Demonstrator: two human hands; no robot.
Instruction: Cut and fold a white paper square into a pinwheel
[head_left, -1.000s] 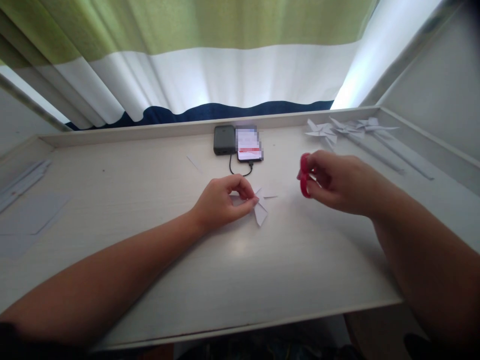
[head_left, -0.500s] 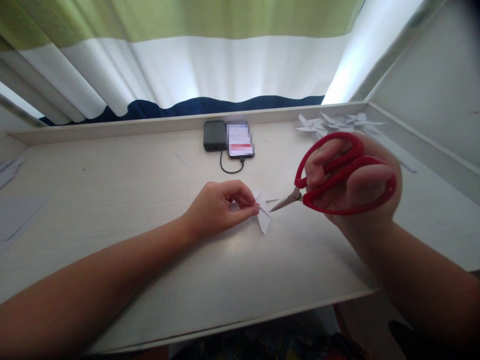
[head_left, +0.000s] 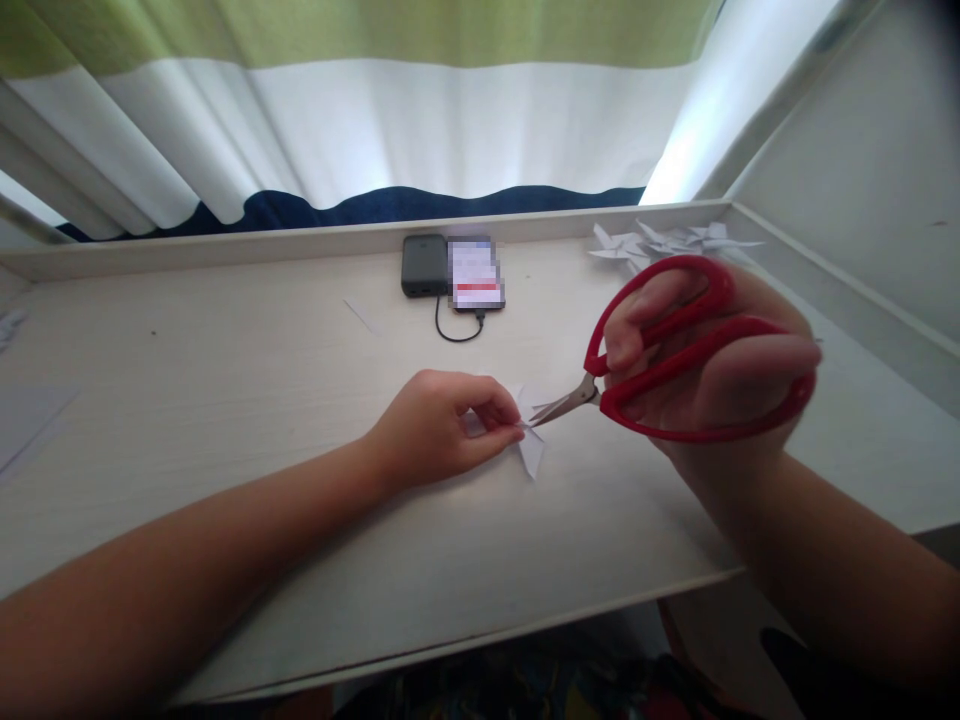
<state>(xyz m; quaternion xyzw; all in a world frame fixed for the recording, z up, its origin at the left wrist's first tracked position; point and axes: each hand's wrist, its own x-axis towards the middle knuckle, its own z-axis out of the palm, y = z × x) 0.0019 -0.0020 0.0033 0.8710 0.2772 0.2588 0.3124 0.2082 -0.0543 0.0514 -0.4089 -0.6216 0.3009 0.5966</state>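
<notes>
My left hand [head_left: 457, 425] pinches a small folded white paper pinwheel [head_left: 532, 455] between thumb and fingers, just above the table. Part of the paper is hidden behind the fingertips. In my right hand [head_left: 720, 350] is a pair of red-handled scissors [head_left: 611, 392], with fingers and thumb through the loops. The blades are slightly parted and point left, their tips at the pinwheel's middle, close to my left fingertips. Whether the paper lies between the blades I cannot tell.
Several folded paper pinwheels [head_left: 667, 242] lie at the back right of the white table [head_left: 262, 370]. A dark power bank [head_left: 424, 266] and a phone [head_left: 475, 275], joined by a short cable, sit at the back. A thin paper strip [head_left: 360, 314] and paper sheets [head_left: 30, 420] lie further left.
The scissors' blades have parted a little and their tips have moved left onto the pinwheel's middle. My left hand keeps its pinch. The view has shifted slightly.
</notes>
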